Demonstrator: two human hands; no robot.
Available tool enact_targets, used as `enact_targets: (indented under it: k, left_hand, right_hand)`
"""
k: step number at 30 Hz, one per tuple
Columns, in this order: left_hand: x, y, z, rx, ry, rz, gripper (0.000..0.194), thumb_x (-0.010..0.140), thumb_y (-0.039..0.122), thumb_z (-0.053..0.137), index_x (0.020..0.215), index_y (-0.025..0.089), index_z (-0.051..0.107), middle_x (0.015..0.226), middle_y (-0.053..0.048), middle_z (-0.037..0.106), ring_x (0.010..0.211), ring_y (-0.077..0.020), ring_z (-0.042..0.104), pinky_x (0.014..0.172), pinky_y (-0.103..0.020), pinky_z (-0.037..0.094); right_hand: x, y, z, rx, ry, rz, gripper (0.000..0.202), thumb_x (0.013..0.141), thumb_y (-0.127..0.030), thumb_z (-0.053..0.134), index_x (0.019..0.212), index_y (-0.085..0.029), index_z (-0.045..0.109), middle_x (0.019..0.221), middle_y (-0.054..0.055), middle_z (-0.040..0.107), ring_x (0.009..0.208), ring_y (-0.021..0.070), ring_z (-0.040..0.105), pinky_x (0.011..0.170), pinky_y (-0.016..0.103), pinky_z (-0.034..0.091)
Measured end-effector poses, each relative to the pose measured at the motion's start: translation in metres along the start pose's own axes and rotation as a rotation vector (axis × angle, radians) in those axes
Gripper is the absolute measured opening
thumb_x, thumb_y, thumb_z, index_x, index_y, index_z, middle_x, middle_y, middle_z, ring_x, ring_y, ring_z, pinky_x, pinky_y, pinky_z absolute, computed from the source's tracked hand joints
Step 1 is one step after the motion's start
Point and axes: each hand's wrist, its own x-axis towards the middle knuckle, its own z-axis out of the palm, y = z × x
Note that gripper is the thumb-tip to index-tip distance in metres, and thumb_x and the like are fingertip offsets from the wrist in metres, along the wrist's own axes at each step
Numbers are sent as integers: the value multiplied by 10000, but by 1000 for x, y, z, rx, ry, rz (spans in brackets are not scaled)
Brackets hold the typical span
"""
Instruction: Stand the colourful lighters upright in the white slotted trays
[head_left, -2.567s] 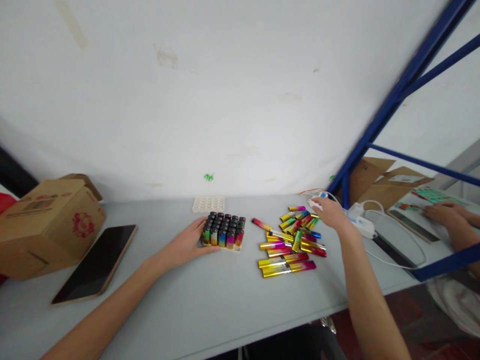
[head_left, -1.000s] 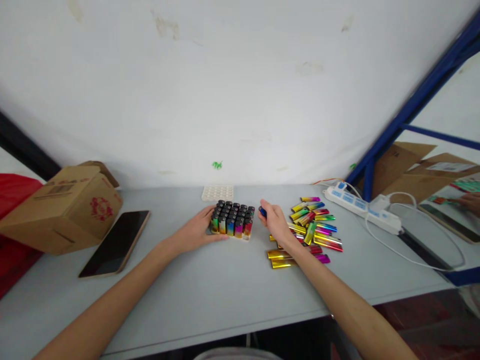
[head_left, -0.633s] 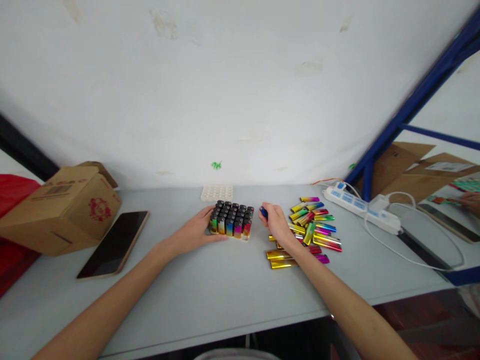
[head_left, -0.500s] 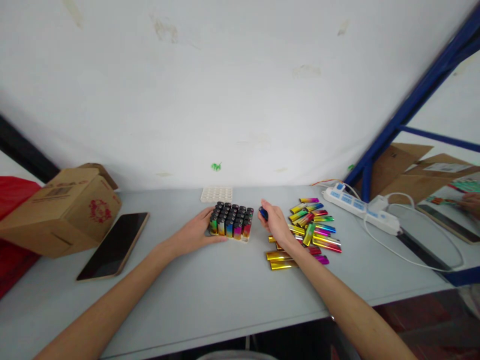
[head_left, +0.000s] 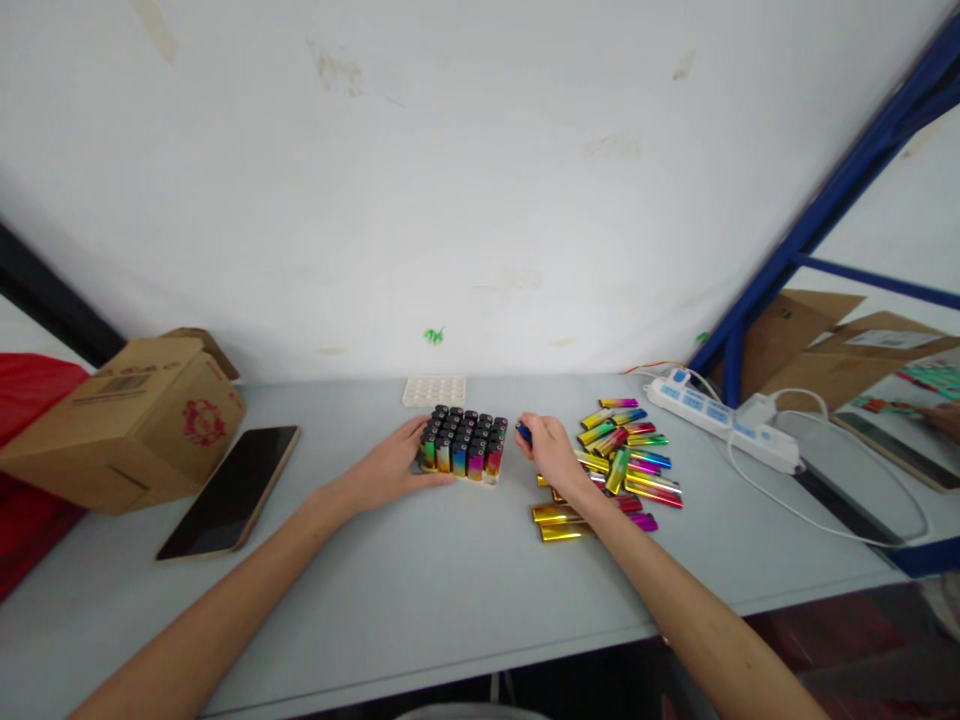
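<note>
Upright lighters with black tops [head_left: 466, 440] stand in close rows in a pale tray [head_left: 486, 481] at the middle of the table. My left hand [head_left: 394, 468] is wrapped round the left side of this tray, its thumb along the near edge. Just right of the tray, my right hand [head_left: 550, 447] is closed on a blue lighter [head_left: 524, 432], largely hidden by the fingers. Loose shiny lighters [head_left: 618, 470] in many colours lie in a heap beside and partly behind my right wrist.
A white tray with holes [head_left: 434, 390] lies by the wall. On the left are a cardboard box [head_left: 135, 425] and a phone or tablet [head_left: 229, 490]. A white power strip [head_left: 720, 418] with cables lies on the right; beyond the blue frame [head_left: 817, 210], another person's hand [head_left: 943, 418] shows.
My right hand has shifted very slightly and the blue lighter in it has turned a little, with less of it showing. My left hand stays at the tray.
</note>
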Motion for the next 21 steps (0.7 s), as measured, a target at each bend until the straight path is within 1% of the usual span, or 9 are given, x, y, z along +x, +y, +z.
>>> enact_targets:
  k: [3,5,6,8,10,13,16,18,21]
  left_hand:
    - [0,0,1,-6,10,-1,877,895,662,903,1628,263,633,1692,-131,639,1580,-410,597,1409,-560,431]
    - [0,0,1,-6,0,-5,852,905,653,892,1615,254,640,1694,-137,634,1576,-407,601,1412,-562,425]
    - [0,1,1,-5,-7,-8,839,911,648,886,1607,247,644,1694,-141,632,1579,-405,598,1414,-563,421]
    - [0,1,0,-1,-13,-17,830,915,632,882,1605,237,644,1699,-148,627,1592,-404,587,1417,-568,415]
    - [0,2,0,-1,-10,-22,829,907,619,892,1602,236,653,1702,-151,629,1591,-407,591,1415,-566,419]
    - [-1,2,0,-6,-4,-26,825,903,624,894,1592,227,673,1712,-158,625,1588,-411,598,1417,-554,416]
    - [-1,1,1,-1,-1,-27,838,898,646,890,1597,239,673,1722,-156,619,1598,-405,593,1417,-531,419]
    - [-1,1,1,-2,4,-18,819,892,649,894,1577,249,691,1706,-150,637,1576,-407,616,1395,-534,455]
    - [-1,3,1,-10,19,-4,803,891,640,898,1569,260,698,1682,-140,662,1543,-409,646,1361,-539,501]
  right_hand:
    - [-5,-5,-2,36,13,-15,696,1072,-762,329,586,-279,451,542,-23,395,575,173,411,607,332,318]
    - [-10,-10,-5,36,31,-78,748,1080,-853,318,687,-261,552,592,-29,428,608,182,441,620,330,334]
    - [-12,-13,-7,19,43,-122,755,1096,-859,301,769,-253,611,624,-30,453,627,187,463,635,329,351]
    - [-18,-19,-12,-43,68,-216,722,1144,-810,271,966,-245,684,687,-28,504,663,199,511,681,332,398]
    - [-22,-24,-18,-106,78,-302,629,1183,-734,291,1101,-246,679,753,-14,560,714,214,563,739,345,449]
    - [-27,-30,-26,-169,63,-411,449,1202,-620,388,1100,-257,633,915,41,656,843,234,637,823,364,510]
    - [-30,-33,-31,-238,31,-530,333,1179,-539,503,1043,-261,626,1052,81,688,944,244,661,873,373,537]
    - [-32,-35,-32,-289,-21,-581,287,1151,-504,570,1020,-258,637,991,65,690,895,236,655,844,364,532]
    - [-35,-34,-30,-331,-136,-548,246,1125,-473,624,1001,-262,647,803,4,682,740,207,639,770,340,507]
